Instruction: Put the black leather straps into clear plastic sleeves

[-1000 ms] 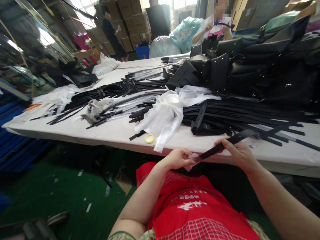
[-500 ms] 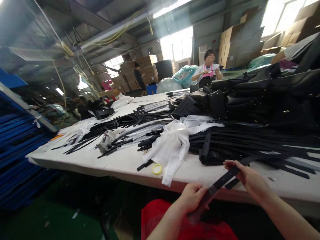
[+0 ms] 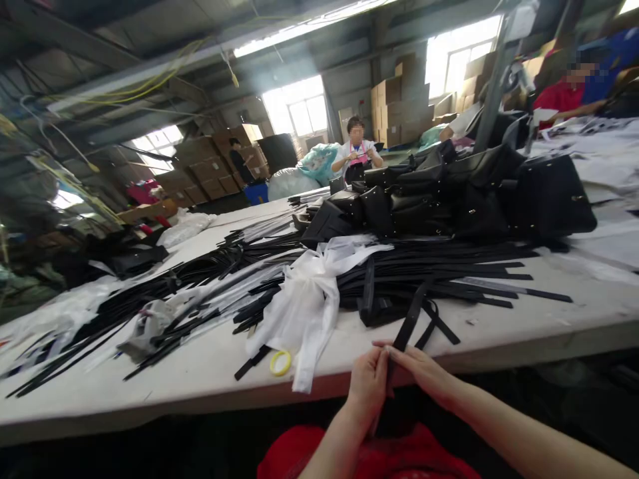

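Both hands grip one long black strap (image 3: pixel 411 319) at the table's front edge. My left hand (image 3: pixel 368 379) is closed around it, and the lower end hangs down toward my lap. Close beside it, my right hand (image 3: pixel 424 369) pinches the same strap between thumb and fingers. The strap's upper part runs onto the table toward a heap of black straps (image 3: pixel 449 266). A looped strap end (image 3: pixel 439 322) lies just right of it. A white plastic bag (image 3: pixel 307 293) rests left of my hands, with a yellow tape roll (image 3: pixel 280 363) near its lower edge.
Black bags (image 3: pixel 449 193) with metal studs are piled behind the straps. More strap bundles (image 3: pixel 200 286) spread across the left of the white-covered table (image 3: pixel 200 389). Across the table is a co-worker (image 3: pixel 356 153); another person in red (image 3: pixel 562 96) is at far right. Cardboard boxes (image 3: pixel 394 113) stand behind.
My view has swung to the right. My right hand has come in close to my left hand along the strap, which now points more upright.
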Tool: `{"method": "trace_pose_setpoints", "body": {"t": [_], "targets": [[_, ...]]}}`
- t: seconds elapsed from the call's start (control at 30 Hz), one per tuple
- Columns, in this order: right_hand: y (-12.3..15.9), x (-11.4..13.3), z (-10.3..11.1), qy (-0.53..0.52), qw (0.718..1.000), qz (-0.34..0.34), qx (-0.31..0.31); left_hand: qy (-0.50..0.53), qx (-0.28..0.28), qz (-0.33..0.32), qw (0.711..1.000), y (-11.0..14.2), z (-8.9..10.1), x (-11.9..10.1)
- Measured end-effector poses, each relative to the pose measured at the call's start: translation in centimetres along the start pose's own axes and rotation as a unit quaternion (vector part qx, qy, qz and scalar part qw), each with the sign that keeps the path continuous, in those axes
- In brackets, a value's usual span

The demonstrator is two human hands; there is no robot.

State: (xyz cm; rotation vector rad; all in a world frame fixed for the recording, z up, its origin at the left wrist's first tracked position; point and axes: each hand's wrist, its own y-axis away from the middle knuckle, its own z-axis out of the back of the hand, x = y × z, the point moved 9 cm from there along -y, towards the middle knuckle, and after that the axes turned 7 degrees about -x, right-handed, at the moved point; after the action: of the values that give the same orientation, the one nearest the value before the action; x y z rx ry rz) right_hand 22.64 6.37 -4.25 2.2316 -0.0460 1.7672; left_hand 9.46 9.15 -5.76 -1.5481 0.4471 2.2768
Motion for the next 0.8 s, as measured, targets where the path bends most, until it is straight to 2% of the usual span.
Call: {"method": "trace_pose_setpoints", "body": {"t": [0.07, 0.13, 0.2, 0.37, 0.43, 0.6, 0.8], "targets": [[-0.3, 1.2, 0.8, -0.052, 0.998, 0.022, -0.024, -0.016, 0.000, -0.009, 1.000, -0.2, 0.0, -0.8], [-1.0, 3.1, 3.0, -0.095, 0.989, 0.068, -0.087, -0.032, 0.007, -0.001, 0.999, -0.2, 0.1, -1.1], [-1.5, 4.3, 3.9, -0.084, 0.987, 0.093, -0.106, -0.030, 0.006, 0.006, 1.000, -0.4, 0.2, -1.5], [-0.5, 3.7, -0.3, 0.048, 0.996, 0.064, 0.023, 0.005, -0.025, -0.037, 0.999, -1.1, 0.6, -3.7], [0.1, 4.0, -0.9, 0.053, 0.996, 0.072, 0.022, 0.012, -0.019, -0.024, 0.999, -1.2, 0.5, -3.7], [0.4, 4.8, 0.5, 0.051, 0.995, 0.078, -0.028, -0.024, -0.025, -0.032, 0.999, -0.9, 1.0, -3.6], [1.3, 3.6, -1.2, 0.091, 0.993, 0.072, 0.028, -0.016, -0.016, -0.061, 0.998, -0.3, 0.9, -4.4]]}}
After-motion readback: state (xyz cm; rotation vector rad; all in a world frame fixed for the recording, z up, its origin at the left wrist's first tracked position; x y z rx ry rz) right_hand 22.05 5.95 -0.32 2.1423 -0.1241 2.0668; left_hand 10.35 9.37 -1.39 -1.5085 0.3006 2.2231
